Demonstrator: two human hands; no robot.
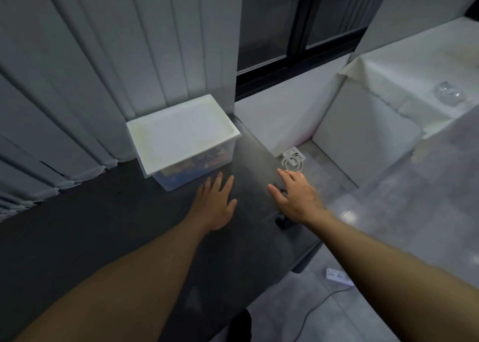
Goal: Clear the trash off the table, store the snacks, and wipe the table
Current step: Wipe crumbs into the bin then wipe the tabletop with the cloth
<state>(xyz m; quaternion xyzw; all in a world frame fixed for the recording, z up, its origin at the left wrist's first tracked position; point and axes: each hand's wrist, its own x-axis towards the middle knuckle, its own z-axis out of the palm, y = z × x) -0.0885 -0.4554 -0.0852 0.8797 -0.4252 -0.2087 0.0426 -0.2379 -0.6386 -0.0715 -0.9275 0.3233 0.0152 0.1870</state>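
Observation:
A clear plastic storage box (204, 169) with a white lid (181, 134) stands on a dark grey surface (129, 225) against the curtain; colourful snack packets show through its wall. My left hand (215, 207) is stretched out flat just in front of the box, fingers straight, holding nothing. My right hand (295, 196) hovers to the right of the box near the surface's right edge, fingers spread and empty. Both hands are a short way from the box and touch nothing that I can see.
Grey curtains (90, 82) hang behind the box. A table with a white cloth (388, 95) at the right carries a clear crumpled bottle (448, 96). White power strips lie on the floor: one power strip with a coiled cable (293, 159), another power strip (339, 277).

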